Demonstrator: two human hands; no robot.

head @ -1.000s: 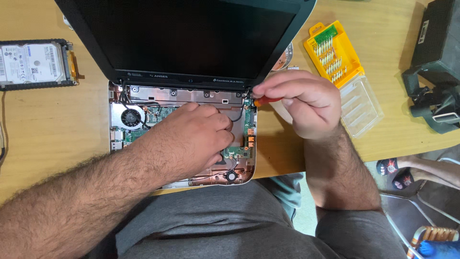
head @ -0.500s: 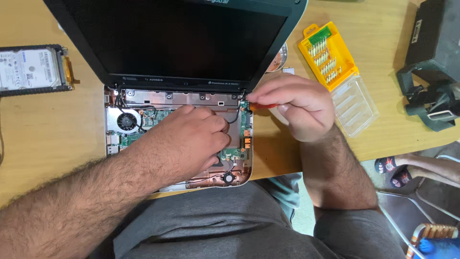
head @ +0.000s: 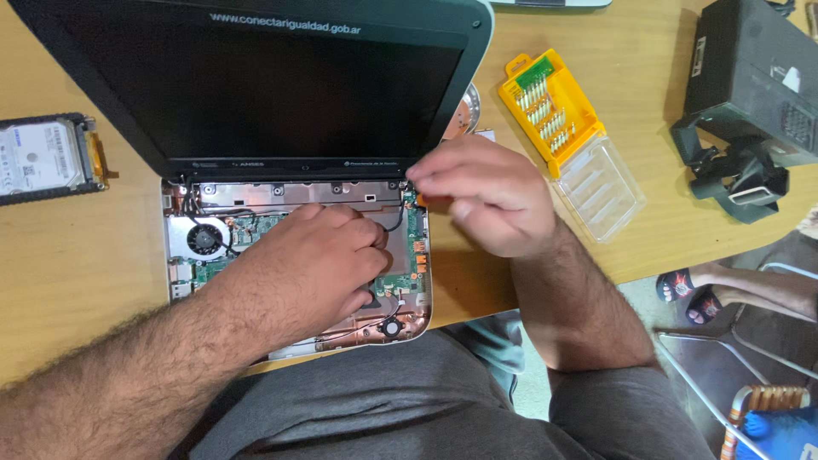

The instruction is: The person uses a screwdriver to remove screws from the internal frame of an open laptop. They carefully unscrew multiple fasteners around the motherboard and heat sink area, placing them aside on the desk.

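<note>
pressing left hand (head: 328, 260) on opened laptop (head: 298, 213), bit case (head: 567, 140) nearby

the left hand (head: 319, 260) hides much of the circuit board (head: 409, 255); the orange tool (head: 434, 201), perhaps a screwdriver, is mostly covered by the blurred right hand (head: 486, 196).

Table (head: 77, 247): smooth pale wood. Laptop (head: 281, 94): matt dark plastic lid. Bit case (head: 554, 106): glossy yellow plastic. Hard drive (head: 38, 158): bare metal.

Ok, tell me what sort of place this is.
Probably a home or small workshop bench for computer repair. A laptop lies opened with its circuit board bare on a wooden table, a removed hard drive beside it and a yellow screwdriver bit case nearby.
</note>
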